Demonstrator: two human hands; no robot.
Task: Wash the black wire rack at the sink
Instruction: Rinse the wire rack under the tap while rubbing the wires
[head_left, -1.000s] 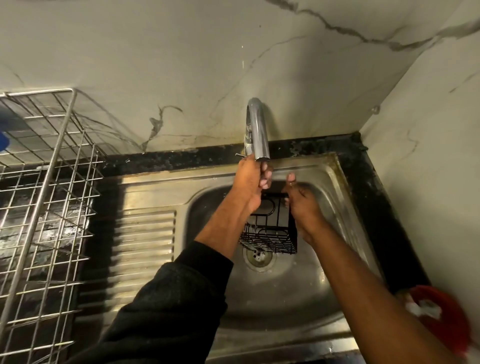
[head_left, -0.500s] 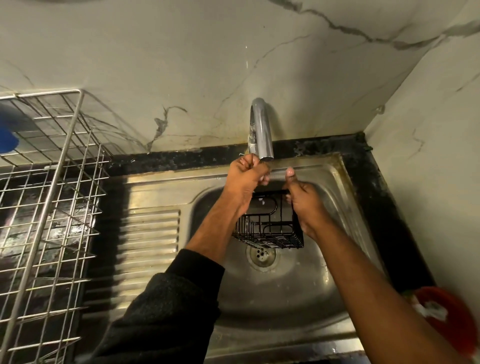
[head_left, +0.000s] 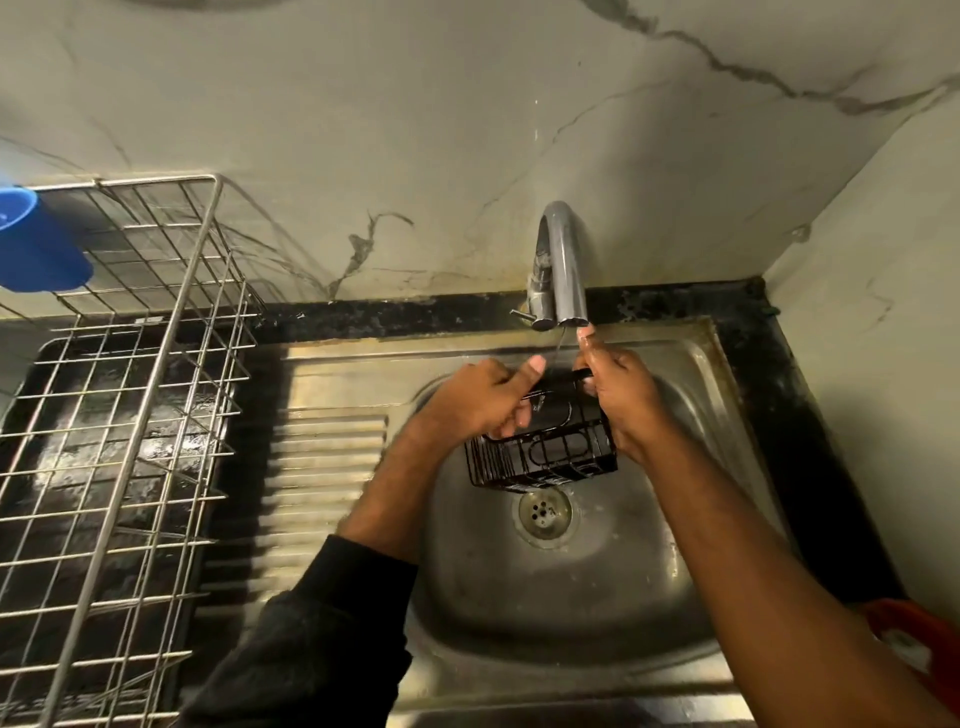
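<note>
Steel sink (head_left: 675, 613): black wire rack (head_left: 545, 457) between faucet (head_left: 563, 270) and drain (head_left: 544, 512).

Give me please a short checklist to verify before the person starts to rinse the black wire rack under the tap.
1. Both hands hold the black wire rack: left hand and right hand grip it, ok.
2. Rack over the steel sink basin: ok.
3. Round drain uncovered: ok.
4. Water from the curved chrome tap: thin stream, ok.
5. Rack directly under the stream: cannot tell.
</note>
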